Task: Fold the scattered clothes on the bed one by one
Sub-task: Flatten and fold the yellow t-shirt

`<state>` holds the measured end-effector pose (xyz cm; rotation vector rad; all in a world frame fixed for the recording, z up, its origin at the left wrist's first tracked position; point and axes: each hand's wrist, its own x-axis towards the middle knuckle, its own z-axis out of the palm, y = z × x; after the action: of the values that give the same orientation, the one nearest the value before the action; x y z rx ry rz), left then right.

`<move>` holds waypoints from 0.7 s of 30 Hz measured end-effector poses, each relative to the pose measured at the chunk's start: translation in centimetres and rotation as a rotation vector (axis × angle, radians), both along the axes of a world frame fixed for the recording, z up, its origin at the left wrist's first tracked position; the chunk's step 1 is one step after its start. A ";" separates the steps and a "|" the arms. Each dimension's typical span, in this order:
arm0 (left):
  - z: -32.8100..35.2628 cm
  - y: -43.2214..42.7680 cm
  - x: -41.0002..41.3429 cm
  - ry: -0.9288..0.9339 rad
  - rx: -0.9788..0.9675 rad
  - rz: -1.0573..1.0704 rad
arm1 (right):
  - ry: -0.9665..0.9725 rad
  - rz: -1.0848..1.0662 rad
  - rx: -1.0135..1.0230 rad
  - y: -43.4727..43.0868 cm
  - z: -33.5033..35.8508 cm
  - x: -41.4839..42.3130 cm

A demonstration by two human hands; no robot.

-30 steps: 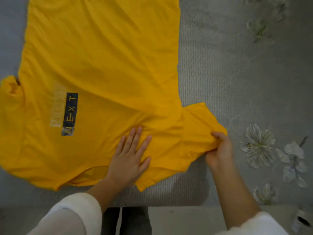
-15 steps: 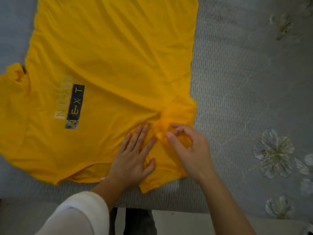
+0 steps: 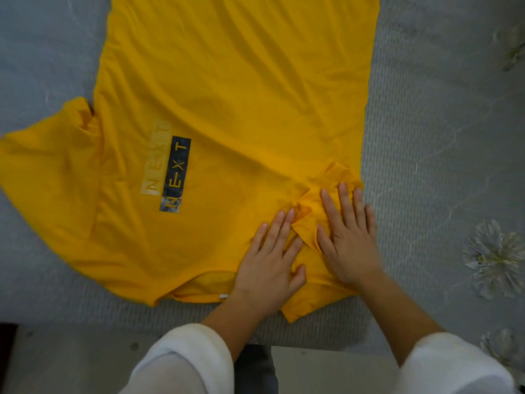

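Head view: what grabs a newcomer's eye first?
A yellow T-shirt fills the middle, spread on the grey bed, with a dark NEXT print left of centre. At its near right edge the left hand and right hand press flat on it, either side of a bunched fold.

The bed wore a grey, textured cover with pale flower prints along its right side. Directly on it lay one yellow T-shirt — spread flat, lettering up, its right sleeve bunched inward over the body.
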<state>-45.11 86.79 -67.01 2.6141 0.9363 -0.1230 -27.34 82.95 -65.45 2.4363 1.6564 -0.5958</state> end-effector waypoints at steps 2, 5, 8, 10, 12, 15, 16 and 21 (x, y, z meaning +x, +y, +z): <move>0.9 -0.3 -1.1 -0.015 -0.052 0.005 | -0.024 -0.004 -0.031 0.2 0.6 -0.3; 2.4 0.4 -4.8 -0.073 -0.135 0.111 | -0.046 -0.132 0.086 1.3 1.8 -2.8; 3.9 4.1 -10.2 -0.184 -0.173 0.435 | 0.005 -0.160 0.285 3.5 2.4 -8.0; 4.8 7.7 -14.1 -0.262 -0.146 0.703 | 0.073 -0.096 0.339 5.9 2.1 -12.4; 5.4 11.0 -17.6 -0.304 -0.104 0.950 | 0.117 -0.015 0.337 8.2 1.7 -16.0; 5.8 15.4 -22.3 -0.370 -0.187 1.313 | 0.132 0.117 0.265 11.1 0.8 -20.4; 5.6 16.6 -23.5 -0.433 -0.239 1.414 | 0.130 0.154 0.233 11.7 0.4 -21.3; 5.0 20.9 -25.9 -0.784 -0.537 1.671 | 0.016 0.248 0.140 12.1 -1.2 -22.5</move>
<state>-70.97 107.67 -61.96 0.6578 1.9199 0.8308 -49.86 95.09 -66.63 2.2672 2.0283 -0.4789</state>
